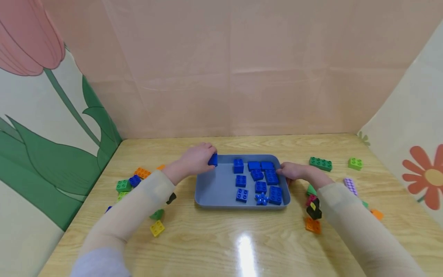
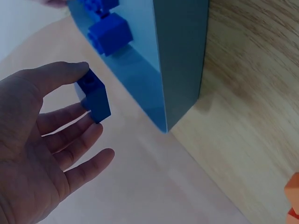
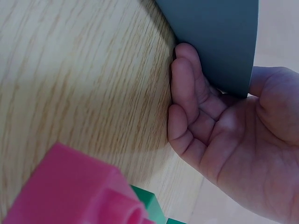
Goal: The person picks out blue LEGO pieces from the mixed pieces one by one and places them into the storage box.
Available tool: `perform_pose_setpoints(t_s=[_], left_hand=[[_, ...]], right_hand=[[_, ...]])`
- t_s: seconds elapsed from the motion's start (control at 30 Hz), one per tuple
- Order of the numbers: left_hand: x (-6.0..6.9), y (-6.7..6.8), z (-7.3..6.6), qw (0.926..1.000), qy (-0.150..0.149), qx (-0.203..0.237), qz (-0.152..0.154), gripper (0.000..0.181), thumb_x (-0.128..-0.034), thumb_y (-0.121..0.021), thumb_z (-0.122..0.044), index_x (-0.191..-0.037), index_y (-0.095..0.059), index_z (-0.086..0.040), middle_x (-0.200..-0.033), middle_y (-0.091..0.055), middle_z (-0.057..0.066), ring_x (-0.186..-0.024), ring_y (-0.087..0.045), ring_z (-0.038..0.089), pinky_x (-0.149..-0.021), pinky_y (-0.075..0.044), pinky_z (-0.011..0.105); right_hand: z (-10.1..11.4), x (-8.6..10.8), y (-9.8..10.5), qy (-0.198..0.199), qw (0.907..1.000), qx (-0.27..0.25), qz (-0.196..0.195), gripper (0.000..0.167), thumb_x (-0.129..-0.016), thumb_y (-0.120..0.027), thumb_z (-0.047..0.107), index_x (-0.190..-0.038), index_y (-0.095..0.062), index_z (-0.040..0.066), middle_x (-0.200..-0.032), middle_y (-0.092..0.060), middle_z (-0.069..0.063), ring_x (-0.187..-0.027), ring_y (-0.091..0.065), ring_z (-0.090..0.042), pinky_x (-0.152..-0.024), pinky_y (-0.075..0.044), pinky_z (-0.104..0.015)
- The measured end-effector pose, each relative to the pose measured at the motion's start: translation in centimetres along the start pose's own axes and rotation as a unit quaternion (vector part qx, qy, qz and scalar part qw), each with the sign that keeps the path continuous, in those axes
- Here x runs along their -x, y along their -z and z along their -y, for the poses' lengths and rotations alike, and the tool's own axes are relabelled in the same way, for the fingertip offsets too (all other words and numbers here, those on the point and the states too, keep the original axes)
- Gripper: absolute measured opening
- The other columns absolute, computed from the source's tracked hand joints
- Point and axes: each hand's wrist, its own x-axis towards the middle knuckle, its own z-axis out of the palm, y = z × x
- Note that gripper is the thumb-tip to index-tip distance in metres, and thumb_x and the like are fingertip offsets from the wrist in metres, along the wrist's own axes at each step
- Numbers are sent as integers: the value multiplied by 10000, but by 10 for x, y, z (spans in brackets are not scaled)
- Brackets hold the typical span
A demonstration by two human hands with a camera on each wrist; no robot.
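Note:
My left hand (image 1: 196, 159) pinches a blue building brick (image 2: 96, 98) between thumb and fingertips, at the back left corner of the grey-blue tray (image 1: 216, 194). In the left wrist view the brick stands apart from the tray wall. Several blue bricks (image 1: 271, 177) and a blue star-shaped piece (image 1: 262, 199) lie in the tray's middle and right part. At the tray's right side my right hand (image 1: 294, 171) grips the wall. Its thumb passes over the rim, and its fingers (image 3: 184, 86) curl along the outside, low by the table.
Left of the tray lie orange bricks (image 1: 142, 172), a green brick (image 1: 123, 186), a blue brick (image 1: 135, 181) and a yellow brick (image 1: 157, 228). On the right are a dark green brick (image 1: 320, 164), a lime brick (image 1: 355, 163), a purple piece (image 1: 350, 186) and an orange brick (image 1: 313, 225).

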Motion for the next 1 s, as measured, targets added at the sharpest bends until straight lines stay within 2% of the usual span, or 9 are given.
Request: perform_pose_setpoints(t_s=[0.2, 0.4, 0.53, 0.7, 1.0], left_hand=[[-23, -17, -11, 9987, -205, -166, 428, 502, -886, -708, -344, -1278, -578, -59, -1178, -606, 65, -1047, -560, 192, -890, -493, 349], [-36, -28, -21, 9969, -365, -319, 615, 480, -884, -715, -335, -1256, -593, -57, -1126, -620, 56, -1001, -580, 173, -859, -494, 313], [-41, -32, -26, 9960, -331, -278, 781, 454, -885, -719, -316, -1243, -598, -64, -1119, -622, 56, -994, -579, 168, -862, -491, 306], [-43, -38, -26, 9942, -260, -275, 1003, 470, -892, -711, -310, -1276, -581, -74, -1196, -615, 62, -1058, -577, 176, -892, -485, 317], [-47, -49, -23, 9940, -165, -356, 1020, 438, -896, -702, -331, -1238, -602, -76, -1123, -619, 53, -975, -573, 159, -837, -496, 310]], right_hand=[[1, 0, 1, -38, 10000, 77, -16, 325, -1043, -336, 173, -1088, -541, -74, -780, -618, -58, -702, -592, -204, -693, -487, -361], [3, -1, 0, 2, 9999, 143, -2, 325, -1039, -336, 173, -1082, -546, -72, -769, -613, -55, -692, -579, -196, -676, -479, -344], [3, -1, 0, 34, 9999, 119, 2, 329, -1041, -335, 169, -1094, -543, -80, -765, -618, -51, -690, -582, -192, -668, -478, -337], [4, -1, -1, 28, 10000, 93, 18, 324, -1040, -335, 167, -1089, -544, -76, -753, -617, -45, -682, -580, -186, -656, -471, -328], [3, -1, -3, 30, 9999, 134, -17, 315, -1037, -333, 156, -1066, -552, -69, -735, -611, -38, -666, -580, -175, -651, -473, -327]])
